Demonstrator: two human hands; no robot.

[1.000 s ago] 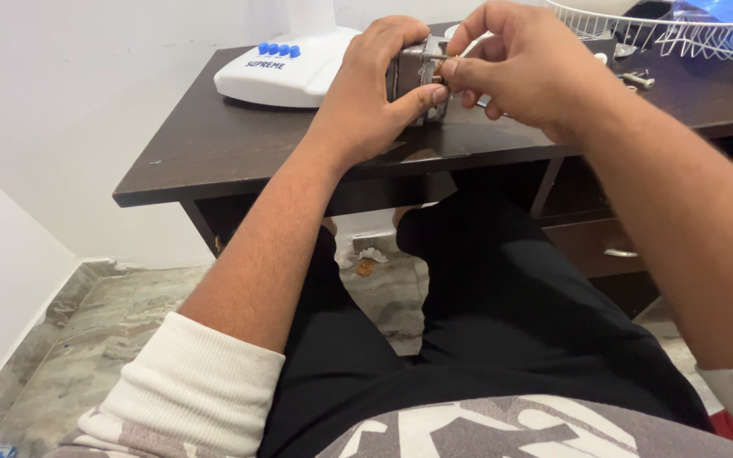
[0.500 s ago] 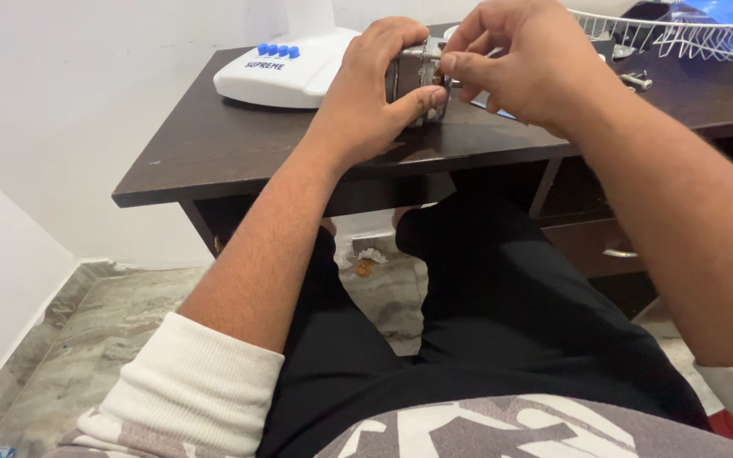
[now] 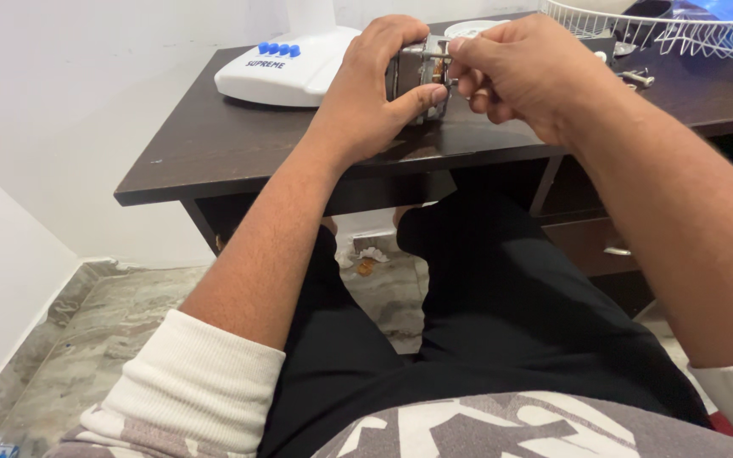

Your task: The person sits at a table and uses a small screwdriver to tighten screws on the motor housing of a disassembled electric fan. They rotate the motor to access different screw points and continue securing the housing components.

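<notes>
Dark desk (image 3: pixel 214 153), white wall (image 3: pixel 86 76), marble floor (image 3: pixel 69 356)

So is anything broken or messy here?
Nothing looks broken. Small scraps of litter lie on the marbled stone floor under the dark wooden desk, and loose metal screws sit beside the white wire guard.

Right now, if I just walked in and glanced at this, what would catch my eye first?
First, the two bare hands meeting above the dark wooden desk: the left hand wraps a small metal motor-like part, while the right hand pinches at its end. Behind them sits a white appliance base with blue buttons, and at the desk's far right a white wire grille.
</notes>
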